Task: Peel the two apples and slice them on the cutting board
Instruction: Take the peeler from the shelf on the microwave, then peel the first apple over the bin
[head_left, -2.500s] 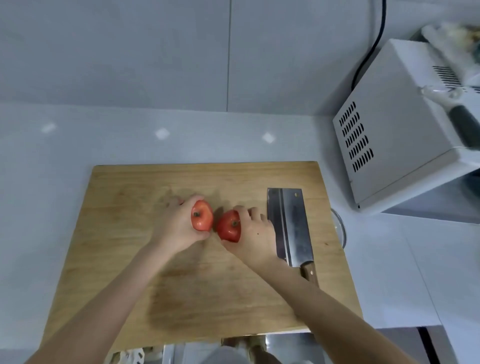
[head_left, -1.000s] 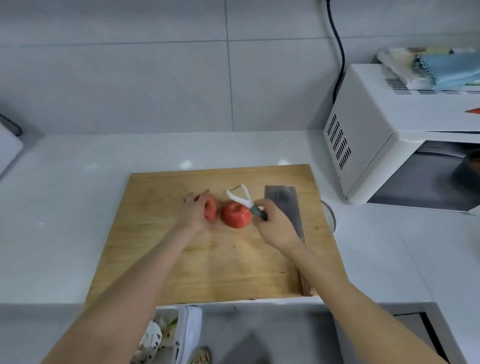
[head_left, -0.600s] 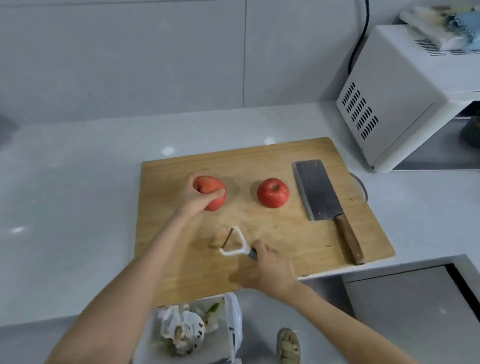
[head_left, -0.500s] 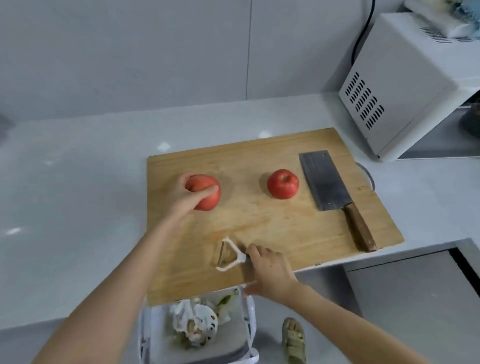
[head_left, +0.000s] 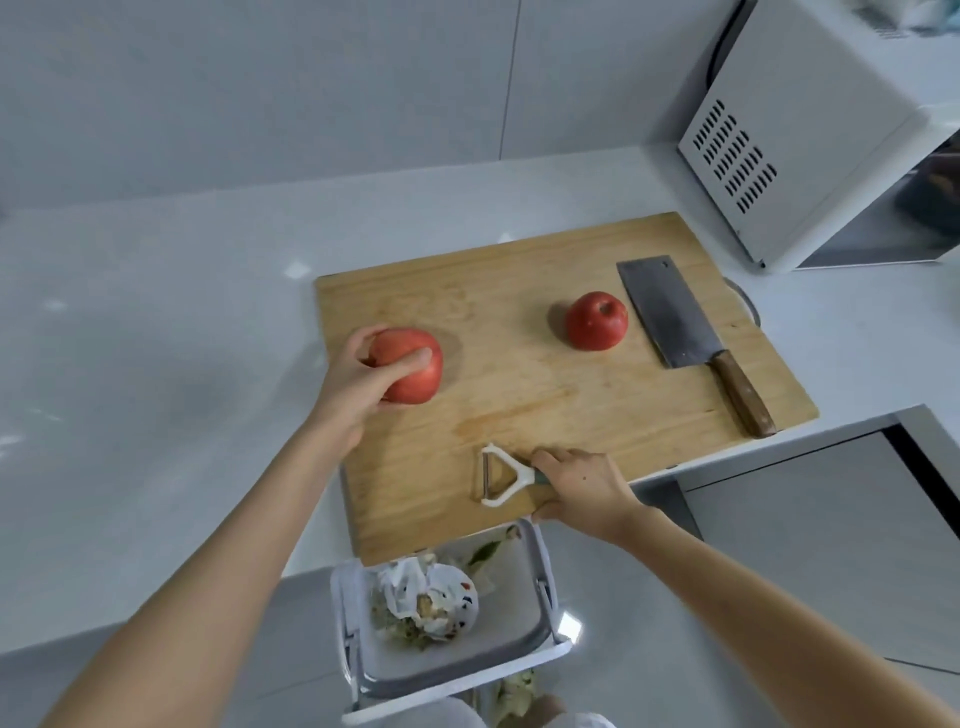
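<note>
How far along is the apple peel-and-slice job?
Done: only setup; no peeled skin or cuts visible. In hand: the left hand grips one apple over the cutting board; the right hand holds the peeler near its front edge. Left: peel both, then slice with the cleaver lying beside the second apple.

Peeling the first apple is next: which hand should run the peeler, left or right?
Right. The right hand holds the peeler by its handle; the left hand grips an apple and can steady it.
</note>
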